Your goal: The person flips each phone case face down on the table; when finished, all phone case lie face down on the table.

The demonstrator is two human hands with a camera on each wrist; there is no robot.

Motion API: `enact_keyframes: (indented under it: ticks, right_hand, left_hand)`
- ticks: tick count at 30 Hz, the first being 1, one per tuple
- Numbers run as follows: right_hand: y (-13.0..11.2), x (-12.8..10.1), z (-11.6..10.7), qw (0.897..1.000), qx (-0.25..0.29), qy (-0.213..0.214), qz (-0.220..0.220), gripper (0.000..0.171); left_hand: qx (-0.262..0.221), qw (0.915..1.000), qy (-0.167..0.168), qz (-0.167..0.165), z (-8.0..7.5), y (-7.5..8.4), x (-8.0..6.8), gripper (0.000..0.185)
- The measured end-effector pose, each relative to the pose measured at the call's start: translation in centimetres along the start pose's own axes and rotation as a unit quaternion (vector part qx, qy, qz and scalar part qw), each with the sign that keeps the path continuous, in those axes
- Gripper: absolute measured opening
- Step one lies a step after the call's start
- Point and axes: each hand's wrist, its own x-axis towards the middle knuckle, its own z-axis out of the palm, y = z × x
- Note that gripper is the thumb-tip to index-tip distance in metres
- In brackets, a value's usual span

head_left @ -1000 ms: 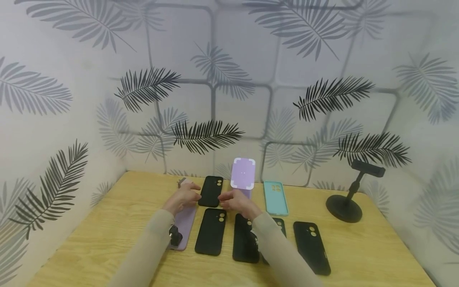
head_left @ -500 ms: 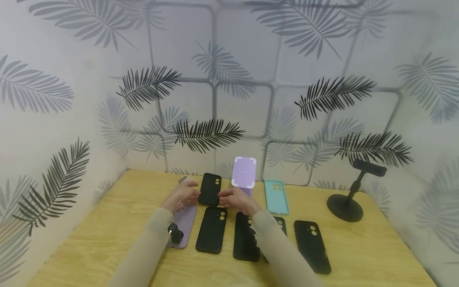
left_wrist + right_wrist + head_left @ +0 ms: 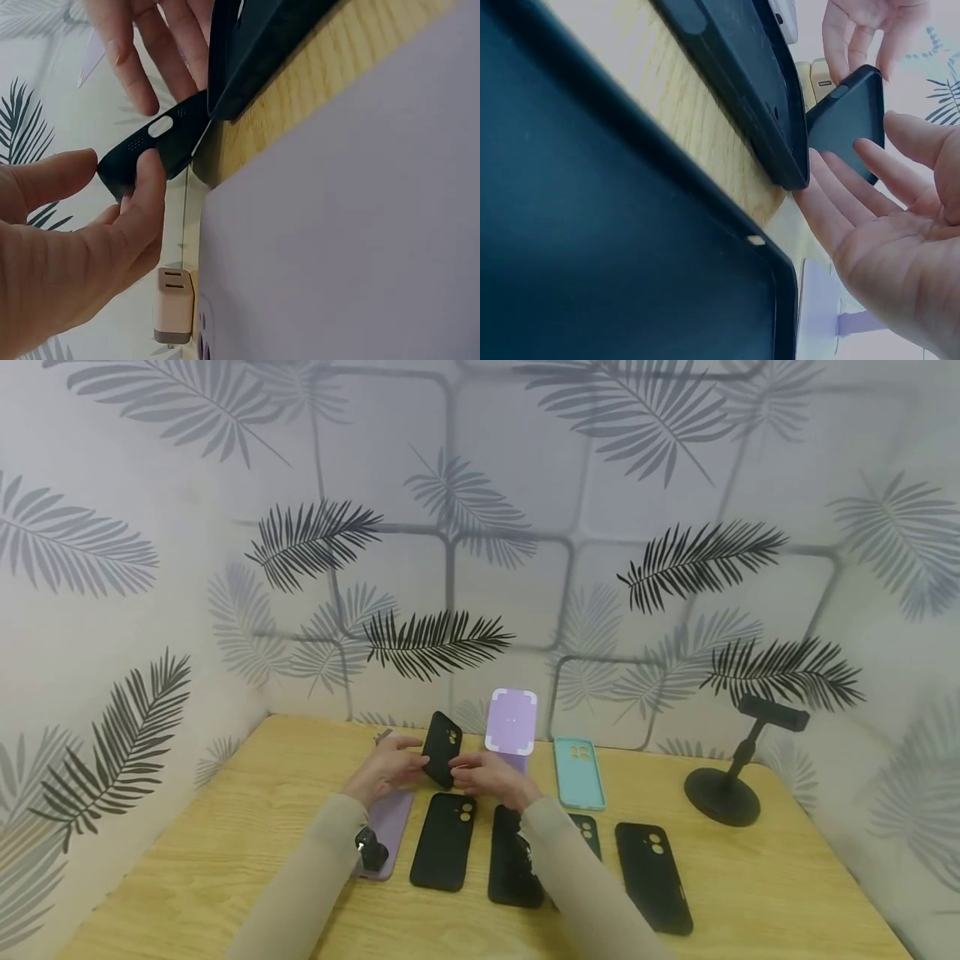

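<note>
Black case [image 3: 441, 750], steeply tilted, its camera cutouts toward the top, at the far side of a wood-grained table [image 3: 187, 843]. From where I stand, the left hand [image 3: 390, 764] pinches its lower end near a corner between thumb and fingers; the right hand [image 3: 491, 779] has its fingers extended and apart beside the opposite edge, and whether they bear any weight I cannot tell. Just in front lies a second black case [image 3: 442, 843]; a lilac stand [image 3: 512, 721] rises beyond the right hand, and a pale plug adapter [image 3: 174, 300] sits near the left. Likely faults: gripped chiefly near one corner, the tilted case may pivot about that pinch and drop flat, should the right hand fail to steady it. Lowered carelessly, its near end could catch the second case and push it askew. Any wide rightward swing might jar the stand.
</note>
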Motion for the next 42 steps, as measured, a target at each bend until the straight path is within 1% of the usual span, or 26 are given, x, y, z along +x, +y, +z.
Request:
enact_keyframes:
  ticks: [4,7,10,14,19,23,27,35,42]
  right_hand:
    - [-0.2,0.1,0.3,1.000,-0.001,-0.010,-0.005,0.042]
    - [-0.3,0.3,0.4,1.000,0.013,-0.014,-0.002,0.042]
    - [-0.4,0.4,0.5,0.999,0.027,-0.022,-0.002,0.042]
    - [-0.5,0.5,0.6,0.999,0.032,-0.023,-0.005,0.045]
    - [-0.8,0.6,0.7,0.999,0.046,-0.006,0.001,0.047]
    - [-0.8,0.9,0.9,0.998,0.054,0.010,-0.007,0.045]
    - [-0.8,1.1,1.1,0.998,0.047,0.026,-0.016,0.044]
    - [-0.7,1.1,1.5,0.997,0.037,0.062,-0.013,0.045]
    - [-0.6,0.9,1.8,0.995,0.052,0.089,-0.005,0.043]
  left_hand:
    - [-0.016,0.9998,-0.009,0.006,0.2,0.2,-0.1,0.055]
    - [-0.011,0.9995,-0.019,0.021,0.5,0.4,-0.3,0.054]
    - [-0.006,0.9992,-0.025,0.030,0.7,0.6,-0.5,0.052]
    - [0.000,0.9992,-0.027,0.030,1.0,0.6,-0.5,0.051]
    - [0.008,0.9992,-0.026,0.028,1.1,0.6,-0.5,0.046]
    - [0.011,0.9993,-0.015,0.033,1.1,0.6,-0.4,0.040]
    - [0.021,0.9991,-0.006,0.038,1.2,0.6,-0.4,0.036]
    - [0.020,0.9983,-0.026,0.048,1.6,0.5,-0.5,0.041]
    - [0.034,0.9974,-0.034,0.053,1.8,0.3,-0.6,0.040]
